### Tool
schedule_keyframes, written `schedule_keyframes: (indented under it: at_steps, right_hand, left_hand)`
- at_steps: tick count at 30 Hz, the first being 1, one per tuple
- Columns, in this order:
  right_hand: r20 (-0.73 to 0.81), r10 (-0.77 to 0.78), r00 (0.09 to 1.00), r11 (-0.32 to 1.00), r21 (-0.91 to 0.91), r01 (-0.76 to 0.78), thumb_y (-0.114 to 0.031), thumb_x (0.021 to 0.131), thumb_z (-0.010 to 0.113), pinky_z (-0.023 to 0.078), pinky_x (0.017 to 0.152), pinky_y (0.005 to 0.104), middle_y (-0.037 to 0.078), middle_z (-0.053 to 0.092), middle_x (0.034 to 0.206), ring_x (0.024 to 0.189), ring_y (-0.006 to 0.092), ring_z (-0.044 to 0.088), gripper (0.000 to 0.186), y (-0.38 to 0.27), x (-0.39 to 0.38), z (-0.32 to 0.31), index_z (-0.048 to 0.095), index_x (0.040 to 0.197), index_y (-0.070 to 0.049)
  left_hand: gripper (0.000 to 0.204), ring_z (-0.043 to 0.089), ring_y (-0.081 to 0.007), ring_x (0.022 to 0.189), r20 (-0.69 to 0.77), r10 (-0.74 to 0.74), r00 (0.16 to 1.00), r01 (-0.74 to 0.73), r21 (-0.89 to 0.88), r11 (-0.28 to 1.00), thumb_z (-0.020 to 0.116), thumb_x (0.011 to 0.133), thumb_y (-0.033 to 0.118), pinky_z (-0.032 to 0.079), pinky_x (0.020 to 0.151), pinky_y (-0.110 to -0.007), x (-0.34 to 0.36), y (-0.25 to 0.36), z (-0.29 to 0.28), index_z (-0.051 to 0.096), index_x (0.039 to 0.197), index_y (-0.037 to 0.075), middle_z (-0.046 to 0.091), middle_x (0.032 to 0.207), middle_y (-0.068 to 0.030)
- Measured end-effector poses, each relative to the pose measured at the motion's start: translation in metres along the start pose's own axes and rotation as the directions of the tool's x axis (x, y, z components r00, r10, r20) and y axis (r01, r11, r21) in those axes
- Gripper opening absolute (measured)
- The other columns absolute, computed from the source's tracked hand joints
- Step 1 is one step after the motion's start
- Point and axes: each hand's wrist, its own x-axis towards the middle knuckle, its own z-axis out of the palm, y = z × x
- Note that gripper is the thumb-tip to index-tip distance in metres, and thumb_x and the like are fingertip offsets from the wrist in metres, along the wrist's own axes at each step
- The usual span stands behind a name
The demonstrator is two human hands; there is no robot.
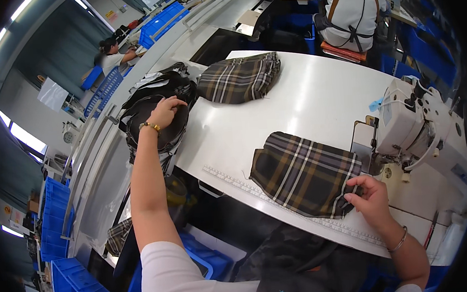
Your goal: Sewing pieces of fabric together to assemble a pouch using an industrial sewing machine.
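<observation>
At the left end of the white table, my left hand (166,113) rests on a pile of dark, glossy-edged fabric pieces (173,137). Its fingers are closed on the top piece; the fingertips are partly hidden. My right hand (370,200) pinches the right edge of a brown-and-black plaid fabric piece (307,176) between thumb and fingers. That piece lies flat along the front of the table, left of the sewing machine (407,124). Beyond it, a stack of similar plaid pieces (239,78) lies beside the dark pile.
A ruler strip (236,180) runs along the front edge of the white table (216,131). Blue bins (80,284) stand at the lower left. Metal rails flank the table's left side. One co-worker (346,11) sits beyond the table, another (114,59) at the far left.
</observation>
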Motion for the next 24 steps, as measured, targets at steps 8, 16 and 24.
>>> schedule_keyframes:
  at_steps: [8, 16, 24]
  right_hand:
    - [0.017, -0.005, 1.000, 1.000, 0.014, 0.005, 0.006, 0.082, 0.074, 0.045, 0.065, 0.0170, -0.001, 0.065, 0.099, 0.078, 0.0017, 0.055, 0.026, 0.000, -0.001, -0.001, 0.067, 0.107, 0.000]
    - [0.012, -0.073, 0.997, 0.996, -0.055, 0.074, 0.006, 0.084, 0.070, 0.045, 0.068, 0.0207, 0.001, 0.066, 0.094, 0.076, 0.0055, 0.056, 0.018, -0.005, 0.002, -0.003, 0.071, 0.101, 0.000]
    - [0.059, -0.137, 0.989, 0.986, -0.087, 0.141, 0.001, 0.088, 0.069, 0.051, 0.072, 0.0257, 0.006, 0.074, 0.091, 0.081, 0.0129, 0.067, 0.013, -0.002, 0.001, -0.006, 0.075, 0.099, -0.002]
  left_hand:
    - [0.018, 0.060, -0.0270, 0.125, -0.295, 0.032, 0.955, -0.104, -0.230, 0.968, 0.074, 0.081, 0.001, 0.049, 0.102, -0.035, -0.025, 0.010, -0.004, 0.076, 0.097, 0.007, 0.065, 0.134, -0.0101]
    - [0.015, 0.055, -0.0277, 0.131, -0.786, 0.000, 0.618, -0.386, -0.304, 0.871, 0.049, 0.100, 0.004, 0.037, 0.112, -0.036, -0.048, -0.023, -0.040, 0.058, 0.111, 0.002, 0.069, 0.126, -0.0108]
    - [0.023, 0.056, -0.0148, 0.058, -0.768, 0.013, 0.640, -0.761, -0.631, 0.152, 0.065, 0.095, 0.019, 0.050, 0.060, -0.030, -0.085, 0.051, -0.158, 0.058, 0.111, 0.003, 0.060, 0.083, -0.0071]
